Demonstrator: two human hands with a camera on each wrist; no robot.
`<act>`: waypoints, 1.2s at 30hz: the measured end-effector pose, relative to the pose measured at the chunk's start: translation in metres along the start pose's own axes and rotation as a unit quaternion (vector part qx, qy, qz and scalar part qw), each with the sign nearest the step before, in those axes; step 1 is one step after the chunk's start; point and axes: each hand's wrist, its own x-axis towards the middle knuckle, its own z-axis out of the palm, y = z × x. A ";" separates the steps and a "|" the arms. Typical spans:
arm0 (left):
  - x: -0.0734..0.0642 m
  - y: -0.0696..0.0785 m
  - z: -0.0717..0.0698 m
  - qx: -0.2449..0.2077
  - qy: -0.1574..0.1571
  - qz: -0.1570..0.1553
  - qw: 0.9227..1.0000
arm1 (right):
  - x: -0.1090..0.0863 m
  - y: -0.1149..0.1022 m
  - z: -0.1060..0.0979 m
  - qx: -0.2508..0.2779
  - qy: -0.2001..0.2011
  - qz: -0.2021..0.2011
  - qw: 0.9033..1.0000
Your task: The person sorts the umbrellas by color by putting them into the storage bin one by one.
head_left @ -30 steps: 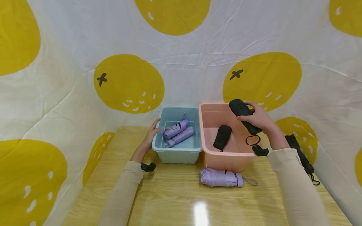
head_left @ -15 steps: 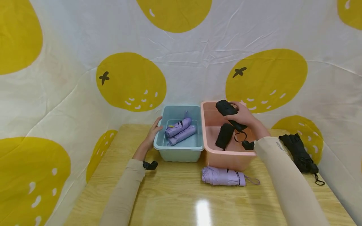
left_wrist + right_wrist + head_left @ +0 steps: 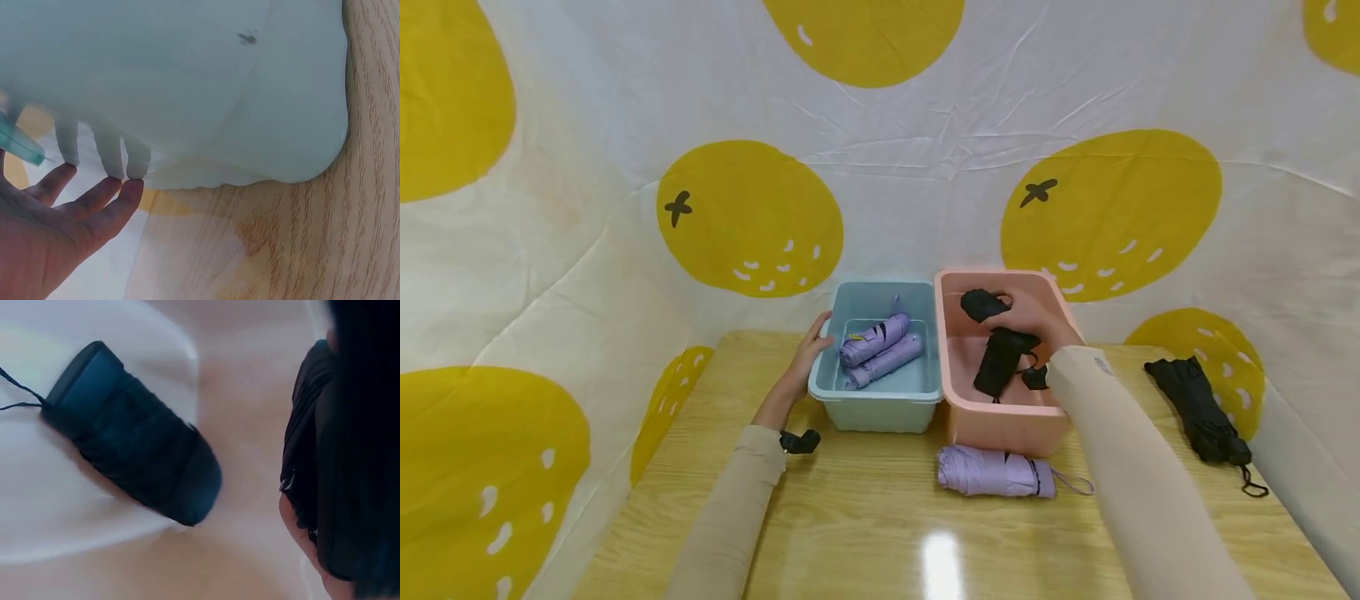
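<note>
My right hand (image 3: 1028, 317) grips a black folded umbrella (image 3: 981, 305) low inside the pink bin (image 3: 1000, 427); its far end shows past my fingers. Another black folded umbrella (image 3: 996, 368) lies on the floor of that bin, just in front of it. In the right wrist view the held umbrella (image 3: 309, 431) is at the right edge, apart from the lying one (image 3: 134, 437). My left hand (image 3: 799, 367) holds the left rim of the light blue bin (image 3: 872, 418), thumb over the rim and fingertips against the outer wall. Two lilac folded umbrellas (image 3: 883, 360) rest in that bin.
A lilac folded umbrella (image 3: 992, 472) lies on the wooden table (image 3: 850, 517) before the pink bin. Farther right lies a black folded umbrella (image 3: 1198, 408) with its strap toward me. A white cloth (image 3: 910, 200) with yellow fruit prints hangs behind the bins.
My right hand has carried the black umbrella leftward and down, from over the pink bin's right rim to inside it. My left hand has stayed on the blue bin.
</note>
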 end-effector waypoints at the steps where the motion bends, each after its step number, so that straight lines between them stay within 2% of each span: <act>1: 0.002 -0.003 0.000 -0.001 0.003 0.002 1.000 | 0.000 0.000 0.002 0.011 -0.006 0.021 1.000; 3: 0.005 -0.008 0.000 -0.002 0.009 0.006 1.000 | 0.002 0.001 0.007 0.023 -0.024 0.052 0.998; 6: 0.009 -0.015 0.003 0.005 0.013 0.010 1.000 | 0.007 0.002 0.012 0.009 -0.040 0.043 0.998; 11: 0.011 -0.020 0.001 -0.002 0.002 0.023 1.000 | 0.020 0.007 0.025 -0.010 -0.076 -0.029 0.997; 19: 0.009 -0.021 0.001 0.005 0.005 0.026 1.000 | 0.031 0.021 0.037 0.002 -0.106 -0.072 0.992; 26: 0.007 -0.020 0.000 0.005 0.001 0.016 1.000 | 0.028 0.031 0.038 0.017 -0.131 -0.033 0.991; 31: 0.007 -0.020 -0.001 0.001 0.002 0.018 1.000 | 0.026 0.032 0.036 -0.033 -0.133 -0.025 0.990; 36: 0.008 -0.020 -0.001 0.010 0.006 0.027 1.000 | 0.022 0.026 0.036 -0.050 -0.115 0.029 0.992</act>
